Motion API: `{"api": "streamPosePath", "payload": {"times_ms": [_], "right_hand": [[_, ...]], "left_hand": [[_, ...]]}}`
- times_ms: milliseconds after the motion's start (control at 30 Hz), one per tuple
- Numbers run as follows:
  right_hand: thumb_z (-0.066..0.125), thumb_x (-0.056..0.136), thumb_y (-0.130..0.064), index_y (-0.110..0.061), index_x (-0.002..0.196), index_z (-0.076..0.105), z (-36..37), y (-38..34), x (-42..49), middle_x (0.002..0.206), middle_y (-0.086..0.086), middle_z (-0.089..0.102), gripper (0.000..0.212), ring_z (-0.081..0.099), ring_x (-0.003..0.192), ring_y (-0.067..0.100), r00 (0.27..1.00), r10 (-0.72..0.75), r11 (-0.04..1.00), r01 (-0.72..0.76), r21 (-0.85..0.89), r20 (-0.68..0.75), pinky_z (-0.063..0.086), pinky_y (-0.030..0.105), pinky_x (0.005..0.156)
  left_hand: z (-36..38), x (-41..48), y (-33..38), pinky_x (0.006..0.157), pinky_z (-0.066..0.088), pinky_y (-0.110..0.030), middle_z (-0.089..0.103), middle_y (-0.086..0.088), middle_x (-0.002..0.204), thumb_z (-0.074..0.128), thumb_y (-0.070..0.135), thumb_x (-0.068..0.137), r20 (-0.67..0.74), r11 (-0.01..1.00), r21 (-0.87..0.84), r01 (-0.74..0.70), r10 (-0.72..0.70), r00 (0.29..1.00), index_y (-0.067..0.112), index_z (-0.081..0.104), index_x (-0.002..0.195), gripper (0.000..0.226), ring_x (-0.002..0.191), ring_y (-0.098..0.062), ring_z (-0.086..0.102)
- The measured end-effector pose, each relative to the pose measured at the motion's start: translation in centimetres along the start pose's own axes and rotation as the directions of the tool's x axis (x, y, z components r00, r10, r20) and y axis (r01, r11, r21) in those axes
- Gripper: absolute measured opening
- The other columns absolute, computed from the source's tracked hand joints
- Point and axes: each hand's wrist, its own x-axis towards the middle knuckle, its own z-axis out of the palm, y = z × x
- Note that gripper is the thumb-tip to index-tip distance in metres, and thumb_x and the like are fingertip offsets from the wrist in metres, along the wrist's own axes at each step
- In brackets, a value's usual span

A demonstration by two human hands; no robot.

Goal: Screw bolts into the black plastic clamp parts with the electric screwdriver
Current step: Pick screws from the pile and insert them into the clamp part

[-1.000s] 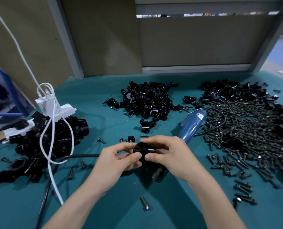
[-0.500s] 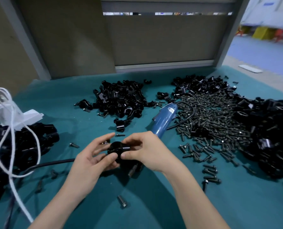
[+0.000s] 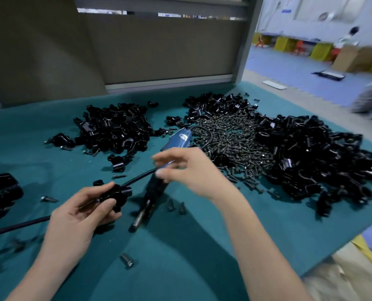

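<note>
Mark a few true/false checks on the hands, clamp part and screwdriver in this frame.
1. The left hand holds a black clamp part. True.
2. The right hand grips the electric screwdriver. False: the screwdriver lies on the teal table, and the blurred right hand is above it, not wrapped round it.
3. The bolt pile lies to the right of the screwdriver. True.
4. The screwdriver's upper body is red. False: it is blue, with a black lower section.
5. A loose bolt lies on the table between the forearms. True.
</note>
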Motion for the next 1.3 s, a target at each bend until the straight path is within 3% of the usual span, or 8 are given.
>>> {"api": "streamPosePath", "payload": {"times_ms": [133,233,433,667,833,933,1200,1300], "right_hand": [[0.068,0.087,-0.009,-0.016,0.086,0.072,-7.5,2.0,-1.5,0.07,-0.011,0.065,0.008,0.056,0.057,0.0,0.943,0.053,0.896,-0.19,-0.401,-0.328,0.047,0.009,0.056],[0.067,0.087,-0.005,-0.015,0.085,0.074,-9.9,4.4,-2.0,0.076,-0.006,0.068,0.011,0.058,0.063,0.001,0.938,0.135,0.735,-0.311,-0.602,-0.321,0.047,0.01,0.065],[0.071,0.083,-0.008,-0.015,0.094,0.072,-9.5,6.7,-2.1,0.079,-0.003,0.066,0.013,0.062,0.078,0.013,0.937,0.173,0.683,-0.337,-0.648,-0.304,0.05,0.024,0.078],[0.069,0.085,-0.008,-0.016,0.102,0.066,-9.1,5.6,-0.9,0.09,-0.001,0.061,0.018,0.058,0.082,0.013,0.975,0.212,0.525,-0.171,-0.834,-0.066,0.051,0.028,0.083],[0.066,0.082,-0.007,-0.019,0.088,0.053,-8.8,4.7,0.0,0.08,-0.002,0.056,0.019,0.058,0.08,0.021,0.945,0.324,0.389,-0.17,-0.906,-0.039,0.044,0.026,0.061],[0.069,0.081,-0.012,-0.016,0.087,0.052,-8.2,4.6,0.8,0.083,0.001,0.054,0.019,0.059,0.081,0.024,0.924,0.374,0.317,-0.203,-0.926,-0.074,0.046,0.028,0.062],[0.07,0.08,-0.014,-0.014,0.082,0.054,-7.7,5.1,1.3,0.086,0.007,0.059,0.017,0.061,0.081,0.029,0.923,0.347,0.289,-0.273,-0.918,-0.165,0.045,0.031,0.062],[0.072,0.079,-0.013,-0.02,0.074,0.048,-8.0,5.4,1.4,0.078,0.003,0.056,0.026,0.057,0.074,0.024,0.928,0.324,0.347,-0.296,-0.89,-0.182,0.04,0.027,0.056]], "left_hand": [[0.1,0.0,-0.1,0.065,0.058,-0.02,0.075,0.005,0.098,0.066,0.012,0.07,0.008,1.0,-0.019,0.003,-0.003,1.0,0.035,0.076,0.093,0.034,0.067,-0.02,0.072],[-0.1,0.2,-0.4,0.065,0.058,-0.021,0.075,0.002,0.098,0.067,0.014,0.07,0.005,0.999,-0.03,0.029,-0.028,1.0,0.036,0.075,0.097,0.036,0.068,-0.024,0.073],[-0.3,0.4,-0.6,0.065,0.058,-0.02,0.076,-0.001,0.091,0.068,0.015,0.068,0.009,0.998,-0.041,0.044,-0.044,0.999,0.034,0.077,0.09,0.03,0.066,-0.021,0.073],[-0.2,0.4,-0.2,0.062,0.056,-0.016,0.076,0.007,0.093,0.07,0.017,0.067,-0.002,0.999,-0.013,0.046,-0.046,0.999,0.036,0.076,0.088,0.029,0.076,-0.017,0.074],[0.0,0.4,-0.3,0.065,0.057,-0.019,0.076,0.005,0.093,0.07,0.0,0.077,-0.002,0.999,-0.007,0.05,-0.05,0.999,0.027,0.073,0.094,0.031,0.08,-0.011,0.072],[-0.2,0.4,-0.3,0.066,0.057,-0.02,0.076,0.005,0.091,0.068,-0.005,0.08,-0.001,0.998,0.001,0.058,-0.058,0.998,0.023,0.072,0.096,0.033,0.081,-0.011,0.072],[-0.3,0.3,-0.3,0.067,0.057,-0.02,0.076,0.004,0.092,0.069,-0.003,0.082,0.029,0.999,-0.008,0.053,-0.052,0.998,0.025,0.072,0.097,0.032,0.084,-0.013,0.071],[-0.3,0.4,-0.5,0.069,0.058,-0.023,0.075,0.002,0.095,0.07,-0.001,0.081,0.044,0.999,0.001,0.044,-0.044,0.998,0.03,0.074,0.095,0.033,0.088,-0.016,0.071]]}}
